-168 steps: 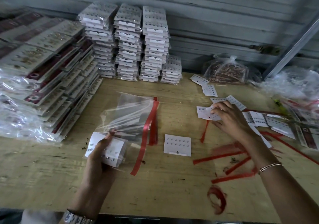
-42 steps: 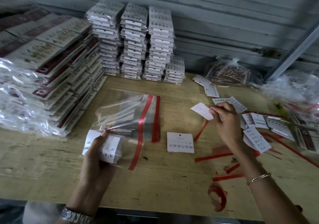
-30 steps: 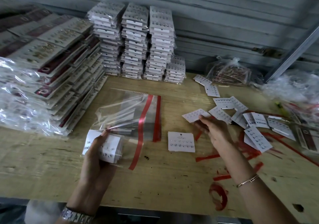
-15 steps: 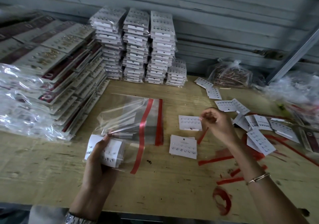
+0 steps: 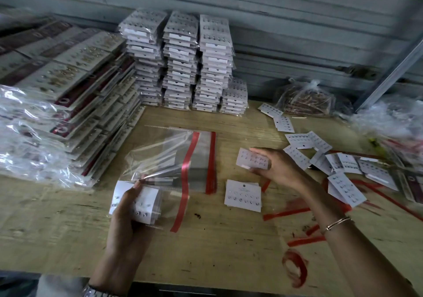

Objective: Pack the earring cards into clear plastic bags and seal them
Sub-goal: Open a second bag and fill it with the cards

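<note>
L hand [image 5: 128, 219] grips a small stack of earring cards [image 5: 139, 201] sitting inside a clear bag [image 5: 170, 199], thumb laid over the top. That's prob. so the stack stays squared while the bag's mouth, w/ its red seal strip [image 5: 182, 205], hangs open on the side away from the palm, toward the R hand [image 5: 282, 171]. R hand pinches one more card [image 5: 251, 159] between thumb and fingers at its near end, studs up. It's held flat, seemingly clear of the table [image 5: 229, 251], free edge aimed at that open mouth, so it looks set to slide in w/o turning. Just below this pinch lies another card [image 5: 243, 195] (staged as next in line, I'd guess). On the R hand's outer side loose cards [image 5: 343, 166] lie scattered, near enough to grab one at a time. Beyond the L thumb tip the spare bags [image 5: 199, 157] lie flat in a pile, strips toward the R hand, handy for the next fill. Under the R forearm peeled red strips [image 5: 286, 213] litter the wood. Far past both hands, at the wall, sealed packs [image 5: 183, 63] stand in stacks, out of the work zone. Bag not sealed yet; step now is filling.
</note>
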Available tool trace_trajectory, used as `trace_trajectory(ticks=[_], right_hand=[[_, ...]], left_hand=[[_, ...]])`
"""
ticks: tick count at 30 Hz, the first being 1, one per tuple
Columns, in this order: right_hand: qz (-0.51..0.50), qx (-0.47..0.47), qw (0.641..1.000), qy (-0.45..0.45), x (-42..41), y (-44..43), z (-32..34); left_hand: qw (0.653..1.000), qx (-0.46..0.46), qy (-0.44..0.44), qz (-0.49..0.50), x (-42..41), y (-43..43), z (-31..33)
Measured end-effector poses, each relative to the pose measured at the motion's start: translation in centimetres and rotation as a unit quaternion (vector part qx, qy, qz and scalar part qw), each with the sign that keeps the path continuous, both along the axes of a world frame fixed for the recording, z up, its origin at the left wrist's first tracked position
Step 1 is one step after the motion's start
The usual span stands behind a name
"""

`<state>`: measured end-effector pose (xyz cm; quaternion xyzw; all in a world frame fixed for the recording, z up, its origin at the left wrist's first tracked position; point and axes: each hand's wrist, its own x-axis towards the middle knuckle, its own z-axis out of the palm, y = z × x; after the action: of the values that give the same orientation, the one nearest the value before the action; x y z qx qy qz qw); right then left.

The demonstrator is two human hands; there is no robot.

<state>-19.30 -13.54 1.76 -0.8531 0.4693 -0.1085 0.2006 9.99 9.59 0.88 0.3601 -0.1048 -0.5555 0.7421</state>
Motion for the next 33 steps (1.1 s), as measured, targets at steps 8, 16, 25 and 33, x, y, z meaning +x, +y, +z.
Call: trace_trajectory(ticks=[8, 16, 25, 33], right_hand=[[0.051, 0.028, 0.998, -0.01, -0.7, 7.7, 1.3], [0.05, -0.038, 0.997, 0.039, 0.1, 10.5, 0.6], [0.067, -0.05, 0.994, 0.069, 0.7, 9.9, 0.7], [0.087, -0.012, 0.993, 0.081, 0.6, 8.9, 1.3]], left_hand=[[1.0, -0.022, 0.0, -0.016, -0.1, 0.1, 0.2], [1.0, -0.014, -0.017, -0.022, 0.3, 0.1, 0.0], [1.0, -0.02, -0.012, -0.021, 0.3, 0.2, 0.2], [1.0, -0.017, -0.01, -0.023, 0.2, 0.2, 0.5]])
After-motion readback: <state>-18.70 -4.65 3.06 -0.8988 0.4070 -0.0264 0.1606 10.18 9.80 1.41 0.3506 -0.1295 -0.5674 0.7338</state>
